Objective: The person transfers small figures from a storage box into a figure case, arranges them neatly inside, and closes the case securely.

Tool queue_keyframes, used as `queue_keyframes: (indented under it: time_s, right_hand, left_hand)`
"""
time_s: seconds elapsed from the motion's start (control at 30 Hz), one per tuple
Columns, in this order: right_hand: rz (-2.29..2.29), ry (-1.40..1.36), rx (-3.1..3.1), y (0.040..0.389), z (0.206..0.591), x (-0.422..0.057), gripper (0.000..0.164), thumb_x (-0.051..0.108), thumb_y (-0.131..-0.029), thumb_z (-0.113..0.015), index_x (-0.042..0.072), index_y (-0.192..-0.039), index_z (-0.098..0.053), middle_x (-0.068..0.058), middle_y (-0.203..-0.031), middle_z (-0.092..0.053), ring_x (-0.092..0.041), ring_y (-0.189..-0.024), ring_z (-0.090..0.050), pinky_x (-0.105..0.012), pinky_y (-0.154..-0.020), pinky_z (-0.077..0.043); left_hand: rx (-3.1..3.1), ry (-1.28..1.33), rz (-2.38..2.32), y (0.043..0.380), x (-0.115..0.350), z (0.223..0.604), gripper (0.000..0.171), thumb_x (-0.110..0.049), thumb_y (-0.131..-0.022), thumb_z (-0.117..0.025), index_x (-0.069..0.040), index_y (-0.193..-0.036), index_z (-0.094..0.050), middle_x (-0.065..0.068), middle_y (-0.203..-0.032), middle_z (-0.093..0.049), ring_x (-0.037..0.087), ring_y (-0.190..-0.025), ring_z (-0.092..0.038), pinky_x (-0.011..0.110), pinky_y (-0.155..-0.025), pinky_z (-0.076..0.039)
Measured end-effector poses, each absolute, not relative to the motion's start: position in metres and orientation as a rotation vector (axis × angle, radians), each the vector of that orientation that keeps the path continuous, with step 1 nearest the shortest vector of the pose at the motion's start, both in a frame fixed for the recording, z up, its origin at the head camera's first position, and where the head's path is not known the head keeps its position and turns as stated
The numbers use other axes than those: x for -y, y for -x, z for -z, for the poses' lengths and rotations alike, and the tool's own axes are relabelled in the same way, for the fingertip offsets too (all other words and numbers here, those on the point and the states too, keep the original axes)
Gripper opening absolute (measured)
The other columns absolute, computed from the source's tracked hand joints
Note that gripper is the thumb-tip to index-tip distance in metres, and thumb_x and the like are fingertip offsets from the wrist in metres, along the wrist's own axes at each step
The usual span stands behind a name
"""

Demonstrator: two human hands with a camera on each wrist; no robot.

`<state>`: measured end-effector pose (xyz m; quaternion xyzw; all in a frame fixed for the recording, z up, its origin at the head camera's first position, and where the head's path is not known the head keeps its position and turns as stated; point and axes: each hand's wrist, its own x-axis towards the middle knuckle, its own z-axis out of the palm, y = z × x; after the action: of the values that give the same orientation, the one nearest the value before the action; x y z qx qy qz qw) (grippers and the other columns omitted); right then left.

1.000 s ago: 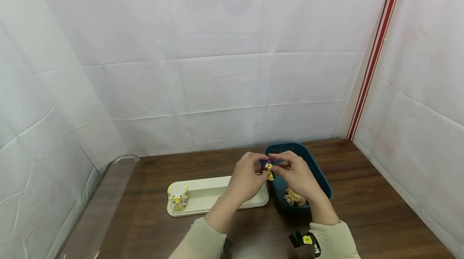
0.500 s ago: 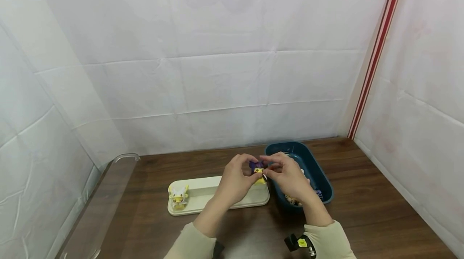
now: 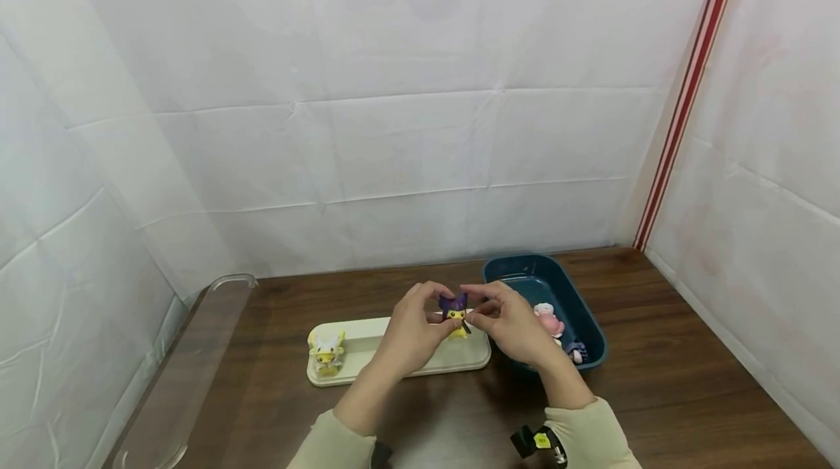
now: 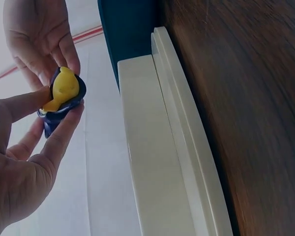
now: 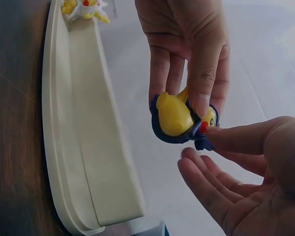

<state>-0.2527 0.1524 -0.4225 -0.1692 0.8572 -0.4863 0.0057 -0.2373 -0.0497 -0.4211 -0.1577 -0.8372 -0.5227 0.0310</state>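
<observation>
A small yellow Pikachu figurine (image 3: 456,316) in a dark purple hat and cape is up between both hands, over the right part of a long cream tray (image 3: 357,354). My left hand (image 3: 410,330) pinches it between thumb and fingers. From the other side my right hand (image 3: 515,323) has its thumb against the figurine's cheek and its index finger up by the hat. In the left wrist view the yellow underside of the figurine (image 4: 66,87) faces the camera. A second Pikachu figurine (image 3: 326,352), in a white costume, stands at the tray's left end.
To the right of the tray is a dark blue bin (image 3: 580,301). It holds a pink and white figurine (image 3: 550,319) and a purple striped one (image 3: 577,351). A clear plastic sheet (image 3: 190,374) lies along the table's left edge. White cloth walls (image 3: 407,126) stand behind.
Both hands have moved left with the purple-hatted Pikachu figurine, from the bin's edge to over the tray. More figurines in the bin now show.
</observation>
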Motion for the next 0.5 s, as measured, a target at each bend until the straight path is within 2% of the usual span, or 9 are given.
queue_keyframes:
  time_s: [0.17,0.33,0.5]
  right_hand:
    - [1.511,0.543,-2.674,0.249,0.425,-0.145,0.043,0.010,-0.097,-0.072,0.020,-0.139,-0.066,-0.009,-0.134,-0.064,-0.023,-0.106,-0.071,-0.039,-0.087,-0.062]
    - [1.518,0.591,-2.682,0.248,0.428,-0.138,0.040,0.009,-0.097,-0.071,0.018,-0.136,-0.068,-0.008,-0.128,-0.065,-0.024,-0.105,-0.072,-0.036,-0.083,-0.063]
    - [1.531,0.599,-2.670,0.246,0.431,-0.132,0.041,0.009,-0.098,-0.071,0.019,-0.137,-0.068,-0.006,-0.124,-0.066,-0.024,-0.107,-0.072,-0.037,-0.084,-0.063]
  left_hand:
    - [2.596,0.476,1.631,0.235,0.056,0.422,0.034,-0.009,-0.091,-0.080,-0.017,-0.120,-0.062,0.008,-0.122,-0.059,0.025,-0.099,-0.077,0.023,-0.074,-0.062]
    - [2.600,0.480,1.622,0.233,0.063,0.423,0.033,-0.008,-0.092,-0.079,-0.016,-0.119,-0.063,0.008,-0.123,-0.060,0.027,-0.100,-0.077,0.025,-0.075,-0.063]
    - [2.602,0.471,1.639,0.231,0.068,0.424,0.033,-0.008,-0.091,-0.079,-0.015,-0.120,-0.064,0.008,-0.126,-0.061,0.028,-0.104,-0.076,0.026,-0.076,-0.063]
